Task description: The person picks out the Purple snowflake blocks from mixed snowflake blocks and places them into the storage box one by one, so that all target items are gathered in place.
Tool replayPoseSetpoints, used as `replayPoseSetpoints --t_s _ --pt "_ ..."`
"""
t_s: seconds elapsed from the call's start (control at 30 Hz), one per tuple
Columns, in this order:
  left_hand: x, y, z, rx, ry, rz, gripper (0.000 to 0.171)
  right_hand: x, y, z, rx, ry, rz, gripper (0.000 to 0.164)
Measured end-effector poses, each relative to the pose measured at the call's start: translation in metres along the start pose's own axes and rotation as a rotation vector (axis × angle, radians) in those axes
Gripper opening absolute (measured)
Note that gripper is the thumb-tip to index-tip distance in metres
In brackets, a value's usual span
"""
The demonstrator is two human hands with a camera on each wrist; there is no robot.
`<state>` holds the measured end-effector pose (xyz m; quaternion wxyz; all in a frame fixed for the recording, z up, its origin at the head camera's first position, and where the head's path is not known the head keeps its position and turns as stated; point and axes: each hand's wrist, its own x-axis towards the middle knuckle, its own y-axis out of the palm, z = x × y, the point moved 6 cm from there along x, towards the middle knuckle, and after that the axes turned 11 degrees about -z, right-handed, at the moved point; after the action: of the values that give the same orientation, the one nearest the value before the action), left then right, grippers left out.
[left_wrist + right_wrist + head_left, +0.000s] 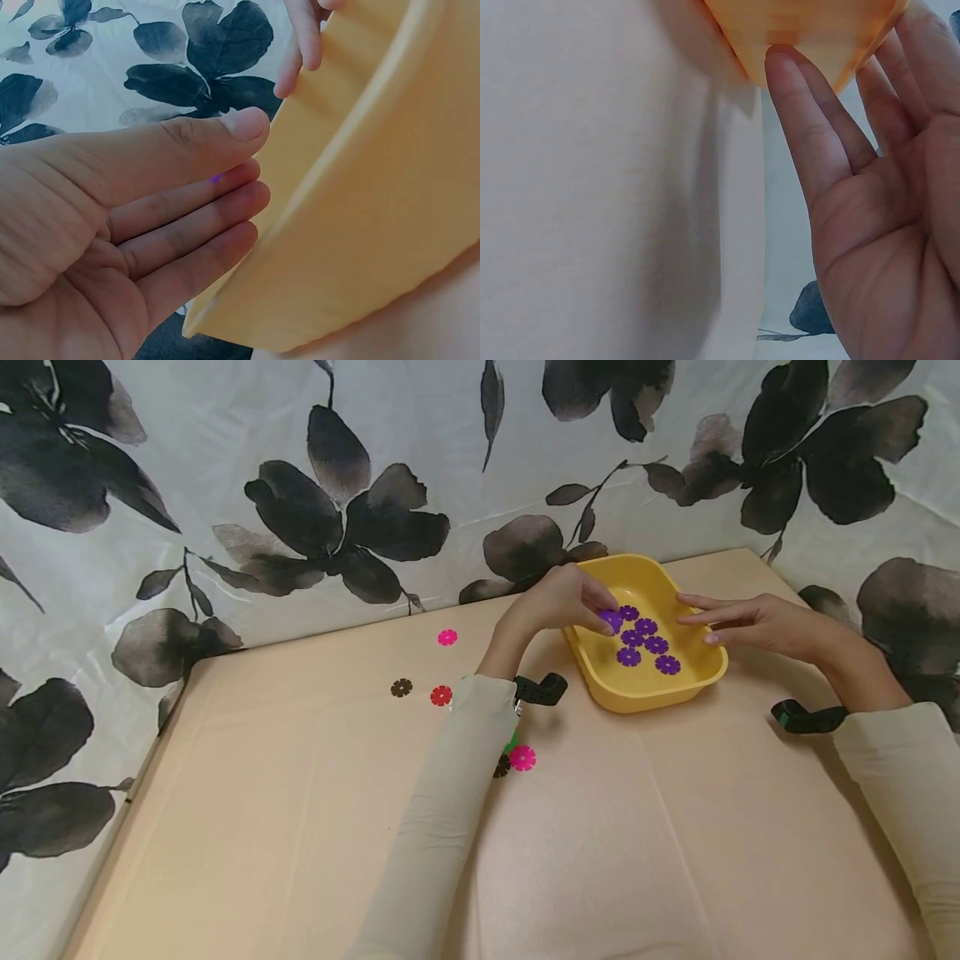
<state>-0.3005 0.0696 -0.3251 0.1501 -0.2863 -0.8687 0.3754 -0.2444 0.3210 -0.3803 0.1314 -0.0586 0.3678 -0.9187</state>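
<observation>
A yellow tray sits toward the back right of the table in the head view, with several purple flower-shaped discs lying inside it. My left hand reaches over the tray's left rim and pinches a purple flower disc between thumb and fingers. In the left wrist view only a purple speck of that disc shows behind the thumb. On the opposite side, my right hand rests its fairly straight fingers at the tray's right rim. From the right wrist view, its fingertips meet the tray's yellow wall.
Left of the tray lie loose flower discs: a pink one, a brown one and a red one. A magenta disc overlaps others partly behind my left sleeve. A floral cloth hangs behind the table.
</observation>
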Motion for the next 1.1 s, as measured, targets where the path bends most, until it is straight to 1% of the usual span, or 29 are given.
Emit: replayPoseSetpoints --t_s 0.13,0.23,0.37,0.6,0.7,0.87,0.93,1.1 --pt "0.002 0.000 -0.005 0.014 0.002 0.003 0.039 0.001 0.000 -0.001 0.019 -0.005 0.003 0.044" --pt "0.003 0.001 -0.008 0.022 -0.004 0.003 0.039 0.001 -0.001 -0.001 0.014 -0.006 0.003 0.044" --pt "0.006 0.004 -0.008 0.020 -0.007 0.005 0.038 0.001 -0.001 -0.001 -0.006 -0.007 0.003 0.044" --pt "0.013 0.007 -0.008 0.045 0.018 0.014 0.035 0.002 -0.002 -0.001 -0.012 -0.006 0.003 0.045" --pt "0.015 0.008 -0.007 0.063 0.007 0.015 0.035 0.003 -0.002 -0.001 -0.020 -0.008 0.000 0.045" --pt "0.020 0.007 -0.007 0.091 -0.017 0.008 0.035 0.002 -0.002 -0.001 0.002 -0.003 -0.006 0.045" --pt "0.021 0.007 -0.007 0.098 -0.022 0.015 0.035 0.002 -0.001 -0.001 0.004 -0.004 -0.007 0.045" --pt "0.021 0.009 -0.008 0.099 -0.020 0.052 0.034 0.001 -0.001 -0.001 -0.036 -0.013 -0.014 0.044"
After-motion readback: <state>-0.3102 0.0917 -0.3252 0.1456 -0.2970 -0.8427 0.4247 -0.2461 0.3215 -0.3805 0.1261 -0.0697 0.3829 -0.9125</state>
